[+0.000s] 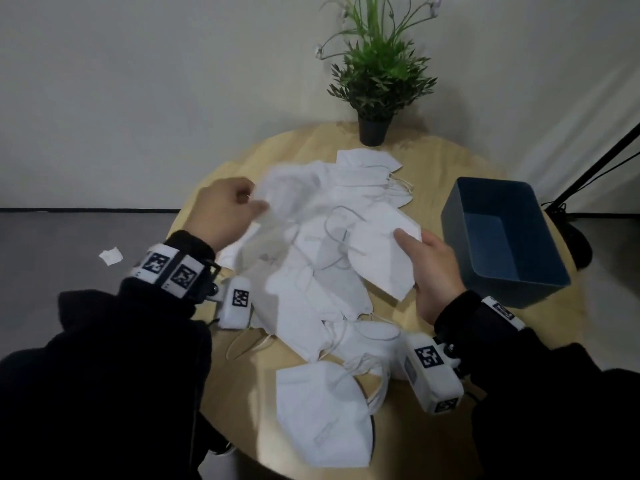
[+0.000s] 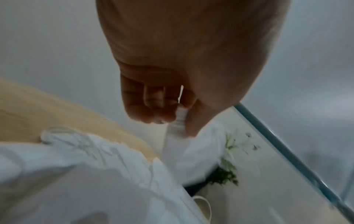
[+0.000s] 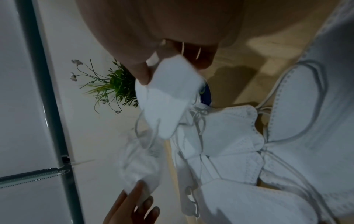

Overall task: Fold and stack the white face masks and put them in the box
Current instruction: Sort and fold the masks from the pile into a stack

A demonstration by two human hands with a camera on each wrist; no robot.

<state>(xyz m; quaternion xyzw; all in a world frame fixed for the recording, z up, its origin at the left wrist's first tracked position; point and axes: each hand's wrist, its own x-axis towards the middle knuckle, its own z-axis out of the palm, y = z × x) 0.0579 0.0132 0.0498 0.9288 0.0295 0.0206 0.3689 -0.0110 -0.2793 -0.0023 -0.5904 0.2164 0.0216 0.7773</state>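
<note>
A loose pile of white face masks [image 1: 322, 258] covers the middle of the round wooden table [image 1: 433, 327]. My left hand [image 1: 258, 202] pinches the edge of one mask [image 1: 291, 188] at the pile's far left and holds it up, blurred. From the left wrist, thumb and fingers of that hand [image 2: 172, 118] squeeze the mask's edge [image 2: 179, 121]. My right hand [image 1: 415, 258] grips a flat folded mask [image 1: 381, 258] by its right edge, thumb on top. The right wrist view shows this hand [image 3: 172, 63] holding the mask [image 3: 168, 91]. The blue box [image 1: 540, 216] stands at the right with nothing inside.
One folded mask [image 1: 322, 414] lies alone near the table's front edge. A potted plant [image 1: 375, 81] stands at the back of the table. A black stand [image 1: 595, 168] leans beyond the box. A paper scrap [image 1: 110, 256] lies on the floor at left.
</note>
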